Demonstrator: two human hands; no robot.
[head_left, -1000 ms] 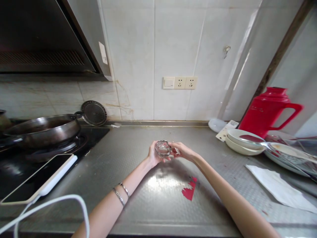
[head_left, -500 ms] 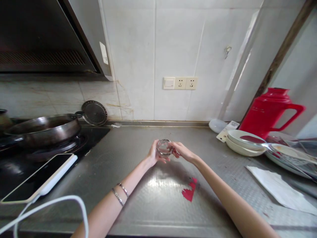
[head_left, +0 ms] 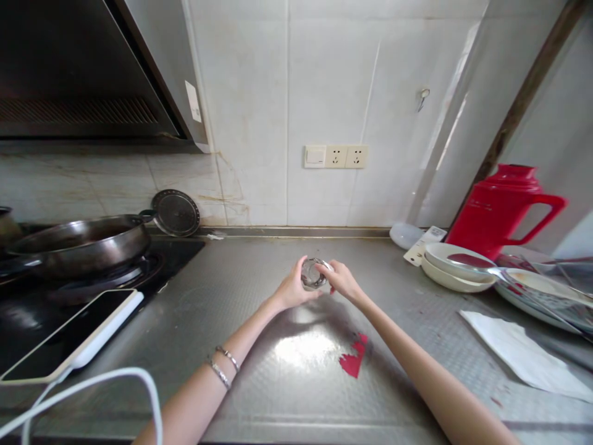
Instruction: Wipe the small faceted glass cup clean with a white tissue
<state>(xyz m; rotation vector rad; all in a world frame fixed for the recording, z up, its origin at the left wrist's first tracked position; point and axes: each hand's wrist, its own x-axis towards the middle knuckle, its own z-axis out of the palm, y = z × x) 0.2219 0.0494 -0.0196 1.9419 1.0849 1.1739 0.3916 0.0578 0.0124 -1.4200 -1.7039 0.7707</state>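
Head view: both hands on one small clear glass (head_left: 314,274), patterned rim, mouth tipped toward the camera. It's out over the middle of the metal tabletop (head_left: 222,346), between the two hands; looks held up, but can't confirm clearance underneath. Left hand (head_left: 293,289) is wrapped around the glass's left side and grips it, thumb up along the side, fingers underneath. Right hand (head_left: 343,281) pinches the right side, thumb over the rim, other fingers curled and partly hidden. Two bracelets (head_left: 228,357) on the left forearm. Red scrap (head_left: 353,357) lies flat on the tabletop, nearer the camera than the glass and a bit right, touching neither hand. Right side: white paper (head_left: 519,352) lying flat, stacked bowls (head_left: 456,281) behind it, red flask (head_left: 500,210) behind those, small pale dish (head_left: 406,235) by the wall. Left side: pan (head_left: 88,250) on the black stove (head_left: 28,315), round dark disc (head_left: 176,213) leaning on the wall beside it. Phone (head_left: 69,337) in the left foreground, white cable (head_left: 139,374) at its near end; can't tell what supports it. Switch (head_left: 315,157) and two sockets (head_left: 346,157) on the tiled wall ahead.
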